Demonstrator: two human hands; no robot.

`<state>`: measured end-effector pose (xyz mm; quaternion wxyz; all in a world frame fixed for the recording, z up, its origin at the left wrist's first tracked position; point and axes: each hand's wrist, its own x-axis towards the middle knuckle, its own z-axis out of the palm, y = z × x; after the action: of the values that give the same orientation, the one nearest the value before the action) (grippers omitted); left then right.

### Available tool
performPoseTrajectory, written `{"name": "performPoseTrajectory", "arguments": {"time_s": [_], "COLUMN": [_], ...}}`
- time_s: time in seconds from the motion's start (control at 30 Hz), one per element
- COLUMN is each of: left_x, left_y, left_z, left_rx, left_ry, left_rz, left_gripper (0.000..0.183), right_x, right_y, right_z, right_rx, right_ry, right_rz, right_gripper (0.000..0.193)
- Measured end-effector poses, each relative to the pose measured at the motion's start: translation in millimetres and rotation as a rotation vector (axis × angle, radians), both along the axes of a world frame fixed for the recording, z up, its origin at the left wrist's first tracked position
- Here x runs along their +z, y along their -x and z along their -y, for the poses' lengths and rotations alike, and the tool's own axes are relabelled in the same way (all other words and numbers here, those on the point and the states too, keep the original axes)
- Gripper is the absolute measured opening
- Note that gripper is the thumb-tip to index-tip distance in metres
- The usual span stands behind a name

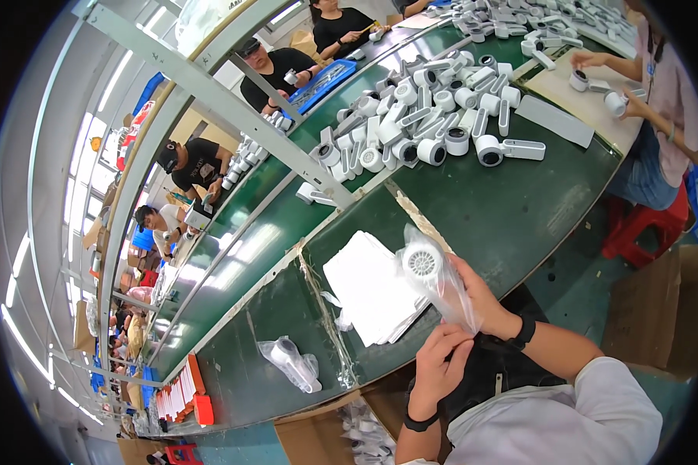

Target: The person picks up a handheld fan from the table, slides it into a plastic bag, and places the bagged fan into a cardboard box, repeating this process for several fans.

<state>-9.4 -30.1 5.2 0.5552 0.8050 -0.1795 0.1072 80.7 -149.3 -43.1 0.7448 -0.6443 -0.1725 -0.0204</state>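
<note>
The person stands at a long green surface (504, 209), both hands raised just over its near edge. The right hand (481, 298) is closed round a clear bag (446, 291) with a white fan (423, 262) inside, the fan's round grille poking out above the fingers. The left hand (440, 360) sits just below and to the left of the right one, its fingertips pinched on the bag's lower end. Each wrist wears a dark band.

Just left of the hands lies a stack of white sheets (368, 287) on the surface. Further left and lower than the left hand, another bagged fan (291, 363) lies by itself. Well beyond the right hand, across the surface, a heap of unbagged white fans (423, 116) is spread out. To the far right of it, a co-worker's hands (597, 74) handle fan parts on a tan mat (574, 101). Under the left hand, a cardboard box (318, 434) sits below the edge of the surface.
</note>
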Motion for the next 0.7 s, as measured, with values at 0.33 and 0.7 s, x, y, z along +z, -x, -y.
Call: {"name": "performPoseTrajectory", "arguments": {"time_s": [0.33, 0.7], "left_x": [-42.4, -10.8], "left_y": [-3.5, 41.9], "left_z": [-4.8, -104.3], "left_rx": [0.186, 0.777], "left_ry": [0.848, 0.614], "left_rz": [-0.366, -0.221], "left_gripper": [0.060, 0.028], "right_x": [32.5, 22.0], "right_y": [28.7, 35.2], "right_z": [-6.3, -11.6], "right_rx": [-0.014, 0.150], "right_ry": [0.270, 0.291], "right_rz": [0.200, 0.376], "right_gripper": [0.056, 0.008]}}
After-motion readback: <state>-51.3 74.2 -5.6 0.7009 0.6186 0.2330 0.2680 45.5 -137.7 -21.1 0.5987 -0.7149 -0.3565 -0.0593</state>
